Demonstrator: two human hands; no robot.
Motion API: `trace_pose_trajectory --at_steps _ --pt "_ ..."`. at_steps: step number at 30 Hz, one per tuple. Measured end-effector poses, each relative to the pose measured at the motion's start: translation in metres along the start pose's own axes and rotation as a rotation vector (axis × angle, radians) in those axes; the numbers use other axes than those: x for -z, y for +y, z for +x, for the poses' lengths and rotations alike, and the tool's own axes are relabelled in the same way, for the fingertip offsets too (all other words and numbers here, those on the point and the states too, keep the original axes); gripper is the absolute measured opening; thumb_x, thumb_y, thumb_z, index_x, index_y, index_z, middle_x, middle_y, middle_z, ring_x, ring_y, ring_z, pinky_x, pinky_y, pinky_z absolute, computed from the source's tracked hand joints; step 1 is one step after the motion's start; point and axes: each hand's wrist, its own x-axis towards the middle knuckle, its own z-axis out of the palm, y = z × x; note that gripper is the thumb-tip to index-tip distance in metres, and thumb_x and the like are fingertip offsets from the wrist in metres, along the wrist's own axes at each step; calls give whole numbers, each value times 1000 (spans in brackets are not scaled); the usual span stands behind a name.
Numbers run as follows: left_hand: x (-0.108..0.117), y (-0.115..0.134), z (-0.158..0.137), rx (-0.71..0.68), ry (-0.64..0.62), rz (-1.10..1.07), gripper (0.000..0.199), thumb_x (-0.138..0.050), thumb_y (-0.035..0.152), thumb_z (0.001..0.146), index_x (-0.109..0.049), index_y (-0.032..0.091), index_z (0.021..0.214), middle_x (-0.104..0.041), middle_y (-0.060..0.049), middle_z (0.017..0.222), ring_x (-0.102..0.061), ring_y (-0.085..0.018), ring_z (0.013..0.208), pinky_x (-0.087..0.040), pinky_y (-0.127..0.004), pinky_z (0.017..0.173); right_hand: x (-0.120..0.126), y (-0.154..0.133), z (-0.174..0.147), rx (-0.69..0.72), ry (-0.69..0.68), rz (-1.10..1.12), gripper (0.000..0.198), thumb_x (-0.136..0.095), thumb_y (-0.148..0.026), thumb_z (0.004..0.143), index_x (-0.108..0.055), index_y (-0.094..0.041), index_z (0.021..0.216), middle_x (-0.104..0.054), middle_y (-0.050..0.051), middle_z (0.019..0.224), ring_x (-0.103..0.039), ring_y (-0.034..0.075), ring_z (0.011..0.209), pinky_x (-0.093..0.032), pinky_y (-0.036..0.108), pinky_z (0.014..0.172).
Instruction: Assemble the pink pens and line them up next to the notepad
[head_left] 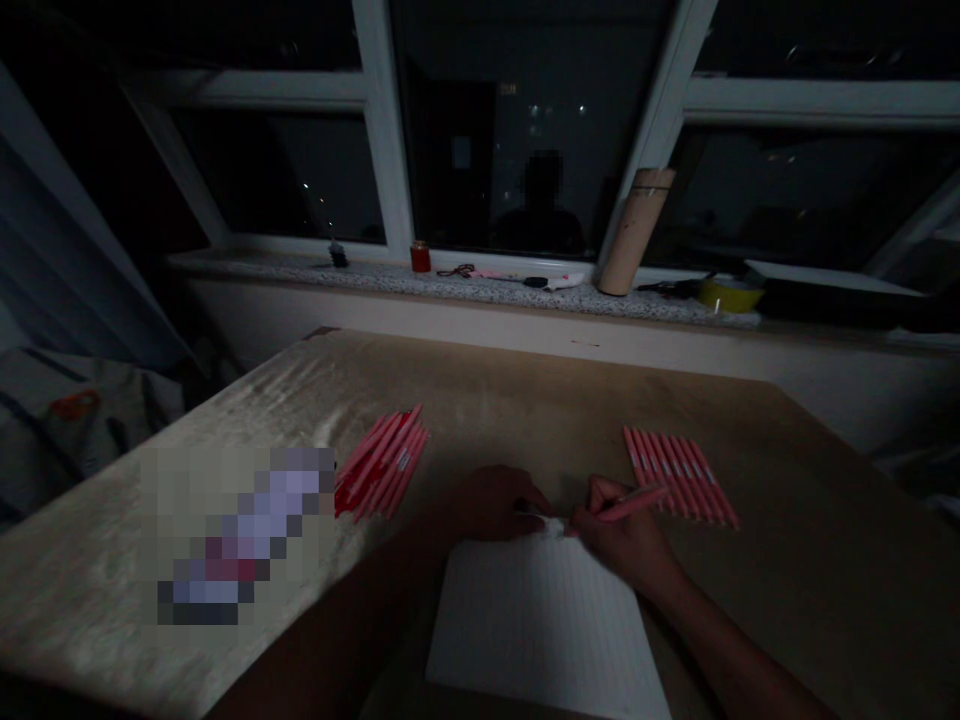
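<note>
Lined white paper lies nearest on the tan table, and at its far edge the right hand grips a pink pen while the left hand pinches something small and pale at the tip, too dim to identify. Dim light could make the tip slip and mark the sheet. A careless elbow might scatter the pink pens in the right row or the left pile.

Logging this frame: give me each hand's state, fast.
Left hand: curled at the top edge of the lined paper, grip unclear.
Right hand: closed on a pink pen.
</note>
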Motion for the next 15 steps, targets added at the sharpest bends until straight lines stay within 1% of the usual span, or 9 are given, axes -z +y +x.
trace_pose_trajectory --at_steps 4,8,15 --pt "0 0 1 -2 5 2 26 -55 36 80 -66 25 100 -63 -2 85 -59 -14 78 -39 -23 71 0 -2 0 -65 2 58 25 -53 -16 66 -32 -22 52 -39 -6 48 -39 9 44 -28 19 40" --pt "-2 -2 1 -12 5 10 25 -56 35 80 -66 26 100 -62 -1 82 -59 -13 76 -39 -22 69 -2 -6 -1 -25 -22 49 25 -56 -18 66 -35 -21 52 -42 -6 48 -43 10 46 -30 19 41" --pt "-2 -1 0 -9 19 12 24 -56 34 79 -67 26 99 -62 -1 81 -58 -12 74 -38 -21 66 -4 -5 -1 19 -19 1 24 -55 -19 69 -36 -21 54 -38 -6 48 -37 8 46 -26 19 41"
